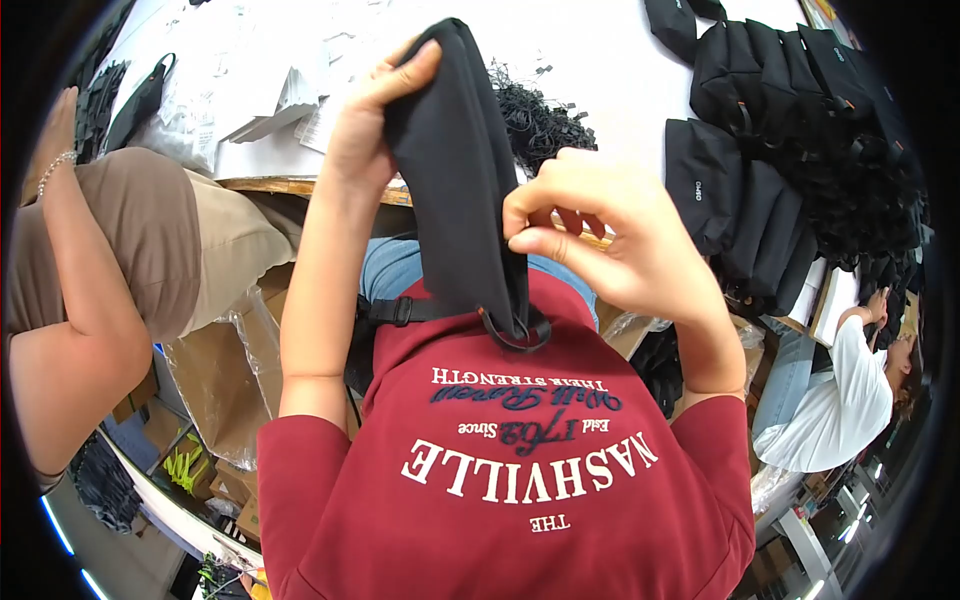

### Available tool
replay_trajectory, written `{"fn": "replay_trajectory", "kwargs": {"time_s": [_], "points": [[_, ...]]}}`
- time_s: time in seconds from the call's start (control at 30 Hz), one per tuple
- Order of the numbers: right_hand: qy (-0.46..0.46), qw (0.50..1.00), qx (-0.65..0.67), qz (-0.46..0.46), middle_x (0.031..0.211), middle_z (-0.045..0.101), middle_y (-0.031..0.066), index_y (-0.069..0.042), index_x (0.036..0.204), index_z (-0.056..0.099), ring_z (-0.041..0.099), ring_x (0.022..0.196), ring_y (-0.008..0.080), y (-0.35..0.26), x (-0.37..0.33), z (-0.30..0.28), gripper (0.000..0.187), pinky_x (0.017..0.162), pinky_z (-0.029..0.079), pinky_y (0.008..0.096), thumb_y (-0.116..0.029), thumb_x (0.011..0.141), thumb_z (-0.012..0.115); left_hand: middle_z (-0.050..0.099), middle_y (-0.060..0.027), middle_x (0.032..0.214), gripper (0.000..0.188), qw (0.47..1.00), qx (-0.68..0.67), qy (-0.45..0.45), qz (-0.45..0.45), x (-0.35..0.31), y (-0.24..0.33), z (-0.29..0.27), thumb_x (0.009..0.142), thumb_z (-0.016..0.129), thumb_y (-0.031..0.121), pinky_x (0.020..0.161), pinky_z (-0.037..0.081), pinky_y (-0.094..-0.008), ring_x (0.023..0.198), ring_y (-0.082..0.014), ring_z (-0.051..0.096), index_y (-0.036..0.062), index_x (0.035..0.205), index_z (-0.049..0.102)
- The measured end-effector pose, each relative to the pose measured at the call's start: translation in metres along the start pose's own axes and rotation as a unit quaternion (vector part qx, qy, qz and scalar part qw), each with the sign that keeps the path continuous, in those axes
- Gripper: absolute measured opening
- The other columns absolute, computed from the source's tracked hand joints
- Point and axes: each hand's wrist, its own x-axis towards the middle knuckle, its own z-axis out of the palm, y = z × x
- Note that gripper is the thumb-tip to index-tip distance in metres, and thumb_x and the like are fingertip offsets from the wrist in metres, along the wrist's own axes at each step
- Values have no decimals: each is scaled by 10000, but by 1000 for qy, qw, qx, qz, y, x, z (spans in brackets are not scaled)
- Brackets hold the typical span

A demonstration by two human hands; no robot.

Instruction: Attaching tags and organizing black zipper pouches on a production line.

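A long black fabric pouch (447, 190) hangs upright in front of my chest, its side edge turned toward the right. My left hand (385, 100) grips its upper end, with the thumb lying on the near face and the fingers behind it. At the pouch's right edge my right hand (590, 225) is closed in a pinch, thumb against bent forefinger. Whatever small part lies between those fingertips is hidden. A black loop strap (520, 340) with a small orange tag sits at the pouch's lower end, close to my red shirt.
Beyond the pouch, a heap of thin black cords (540, 115) lies on the white table (620, 60). Many black pouches (760, 80) are piled at the right. Clear plastic bags (190, 120) lie at the left. One person (110, 240) is close on my left, another (835, 400) farther right.
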Motion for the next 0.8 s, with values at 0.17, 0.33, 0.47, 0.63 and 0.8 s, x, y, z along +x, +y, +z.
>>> {"fn": "replay_trajectory", "kwargs": {"time_s": [0.17, 0.33, 0.47, 0.63, 0.8], "points": [[-26, 999, 32, -23, 749, 606, 38, -58, 866, 623, 570, 648, 180, 1, -1, 8, 108, 572, 458, 266, -94, 780, 678, 675, -139, 961, 246, 998, -25, -31, 38, 6, 14, -37, 935, 546, 180, 739, 580, -321, 832, -206, 682, -7, 1084, 603], [-19, 994, 104, -4, 724, 616, -7, -46, 786, 631, 485, 598, 117, 0, -5, 13, 86, 529, 386, 247, -74, 752, 704, 678, -90, 864, 191, 989, -51, 136, 37, 9, 13, -23, 894, 616, 192, 634, 563, -292, 720, -175, 667, 34, 1001, 633], [-46, 990, 129, 14, 806, 619, 33, -30, 817, 623, 529, 696, 133, 2, -5, 6, 87, 625, 427, 255, -72, 775, 686, 680, -102, 878, 201, 990, -69, 121, 36, 10, 12, -21, 899, 603, 183, 644, 567, -298, 738, -188, 672, 28, 1024, 629], [139, 968, 208, 4, 979, 601, 85, 26, 1063, 558, 571, 956, 190, 8, -8, 10, 279, 903, 414, 317, -207, 910, 538, 626, -69, 1062, 292, 987, -128, -15, 93, 6, 20, -39, 965, 454, 183, 709, 570, -323, 784, -157, 609, -24, 1140, 562], [35, 900, 415, 127, 945, 594, 27, -30, 1067, 571, 546, 878, 104, 24, -18, 25, 223, 855, 419, 255, -213, 976, 484, 624, -35, 1065, 286, 977, -169, 76, 111, 6, 16, -50, 972, 437, 190, 613, 513, -281, 653, -142, 490, 16, 1153, 575]]}}
